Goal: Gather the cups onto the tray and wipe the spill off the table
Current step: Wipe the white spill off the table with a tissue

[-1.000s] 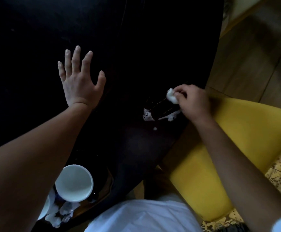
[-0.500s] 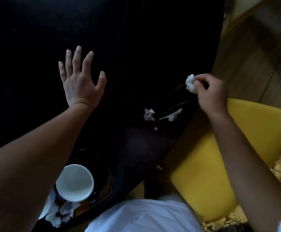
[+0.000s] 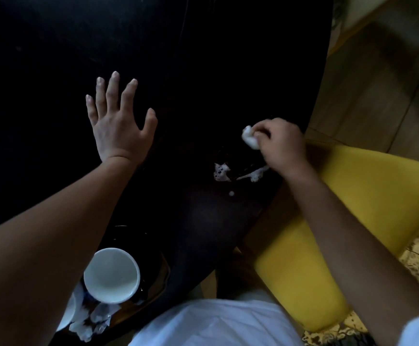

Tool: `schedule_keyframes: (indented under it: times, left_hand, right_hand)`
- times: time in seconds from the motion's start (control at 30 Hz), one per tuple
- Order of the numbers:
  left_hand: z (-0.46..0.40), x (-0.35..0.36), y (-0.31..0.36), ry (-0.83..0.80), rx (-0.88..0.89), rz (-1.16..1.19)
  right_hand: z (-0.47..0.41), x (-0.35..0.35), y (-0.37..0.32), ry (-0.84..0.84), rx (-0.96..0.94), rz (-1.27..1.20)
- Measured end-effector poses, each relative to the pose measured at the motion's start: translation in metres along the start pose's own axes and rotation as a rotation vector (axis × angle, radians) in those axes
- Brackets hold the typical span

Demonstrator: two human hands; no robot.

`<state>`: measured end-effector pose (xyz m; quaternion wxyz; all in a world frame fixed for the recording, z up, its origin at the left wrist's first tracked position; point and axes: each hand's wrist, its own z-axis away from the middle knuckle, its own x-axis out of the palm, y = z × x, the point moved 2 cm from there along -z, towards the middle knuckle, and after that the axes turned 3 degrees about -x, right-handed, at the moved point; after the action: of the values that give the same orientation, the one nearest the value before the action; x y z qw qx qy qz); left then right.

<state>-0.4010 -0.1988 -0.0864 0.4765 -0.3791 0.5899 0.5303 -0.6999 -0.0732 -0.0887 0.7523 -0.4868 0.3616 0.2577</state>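
Observation:
My right hand [image 3: 282, 143] is closed around a white tissue wad [image 3: 248, 139] pressed on the dark table [image 3: 203, 58], just above a whitish spill [image 3: 222, 172] with smeared streaks and a small drop [image 3: 231, 193] below it. My left hand [image 3: 118, 123] lies flat on the table with fingers spread, holding nothing. A white cup [image 3: 111, 274] stands on a dark tray [image 3: 153, 283] at the table's near edge. A second white cup [image 3: 67, 314] is mostly hidden behind my left forearm.
Crumpled used tissues [image 3: 92, 320] lie on the tray beside the cups. A yellow chair [image 3: 353, 221] stands close against the table's right edge. Wooden flooring [image 3: 383, 83] lies beyond it.
My right hand with the tissue swept from the spill up toward the table's right edge, then came back left and down near the spill. Streaks now trail through the spill. The left hand stayed put.

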Motion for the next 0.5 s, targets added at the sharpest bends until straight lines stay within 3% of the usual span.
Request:
schedule_keyframes:
  times: [0.23,0.33,0.5]
  left_hand:
    - [-0.001,0.000,0.001,-0.002,-0.001,-0.001]
    - [0.000,-0.001,0.001,0.000,0.000,0.000]
    - [0.000,-0.002,0.001,-0.003,0.000,0.001]
  right_hand:
    - [0.042,0.038,-0.030,-0.093,-0.098,-0.066]
    - [0.031,0.017,-0.018,-0.009,-0.054,-0.162]
    - [-0.020,-0.038,0.019,0.167,0.068,-0.102]
